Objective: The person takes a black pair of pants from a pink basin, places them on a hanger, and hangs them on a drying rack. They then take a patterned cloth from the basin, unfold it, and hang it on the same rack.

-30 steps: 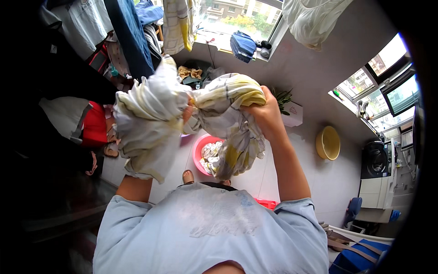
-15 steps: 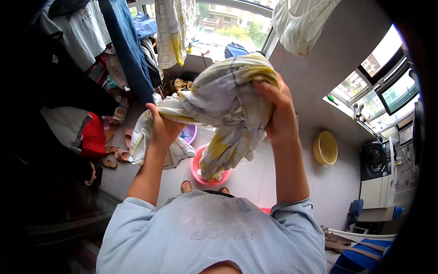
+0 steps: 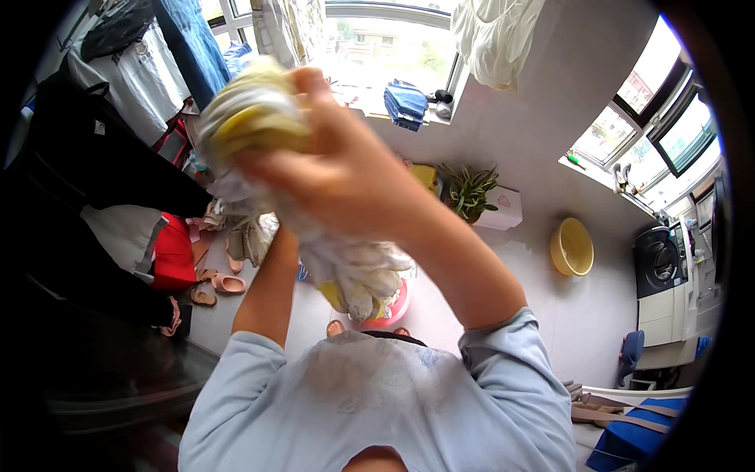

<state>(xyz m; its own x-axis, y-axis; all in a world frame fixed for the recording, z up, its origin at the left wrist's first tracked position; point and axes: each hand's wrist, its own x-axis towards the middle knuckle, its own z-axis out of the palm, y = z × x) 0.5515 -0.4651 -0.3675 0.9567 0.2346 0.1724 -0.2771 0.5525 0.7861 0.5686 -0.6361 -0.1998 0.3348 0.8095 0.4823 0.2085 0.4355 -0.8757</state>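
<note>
A white, yellow and grey patterned cloth [image 3: 259, 118] is bunched up in front of me, left of centre. My right hand [image 3: 346, 169], blurred by motion, reaches across and has its fingers wrapped round the upper bunch. My left forearm [image 3: 267, 303] rises beneath it, but the left hand itself is hidden behind the cloth and the right hand. Loose folds hang down over a pink basin [image 3: 406, 303] on the floor by my feet, where more light and yellow fabric shows inside.
Jeans [image 3: 185, 47], dark clothes [image 3: 118, 165] and a white top [image 3: 495, 39] hang around me. Sandals [image 3: 228, 283] lie on the left floor. Ahead are a potted plant [image 3: 469, 193] and a white box [image 3: 507, 206]. To the right stand a yellow basin [image 3: 572, 246] and a washing machine [image 3: 657, 259].
My right hand has swung left across my body, carrying its bunch of cloth. The cloth, spread between both hands before, is now gathered on the left. The left hand has become hidden.
</note>
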